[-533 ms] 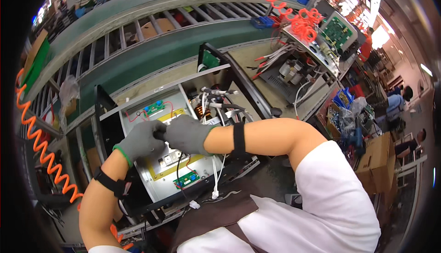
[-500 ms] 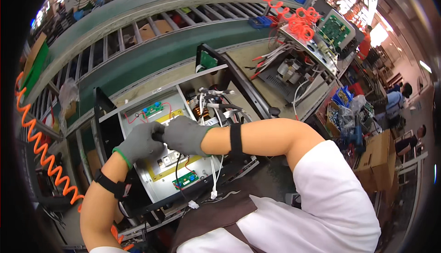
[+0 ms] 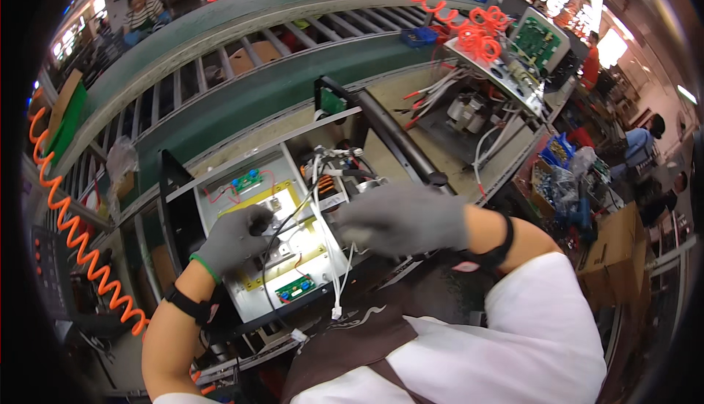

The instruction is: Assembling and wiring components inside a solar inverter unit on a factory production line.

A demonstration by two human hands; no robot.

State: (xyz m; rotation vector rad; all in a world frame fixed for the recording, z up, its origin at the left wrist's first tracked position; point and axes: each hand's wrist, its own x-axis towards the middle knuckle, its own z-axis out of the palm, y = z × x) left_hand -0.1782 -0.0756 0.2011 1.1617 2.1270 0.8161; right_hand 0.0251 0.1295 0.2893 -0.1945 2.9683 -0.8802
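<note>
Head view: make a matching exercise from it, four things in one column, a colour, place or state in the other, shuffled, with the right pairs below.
Things
1. Left hand
2. Right hand
3. Lower small circuit board
4. Coiled hose at the picture's left side

Colour, place or state
A. Bright orange
B. Blurred, in a grey glove
C. Green, with blue parts on it
D. Sharper, green-cuffed, at the yellow-bordered panel in the open casing

Right pairs
1-D
2-B
3-C
4-A

Beige bench (image 3: 255,134) — open metal chassis (image 3: 277,160) atop
</note>
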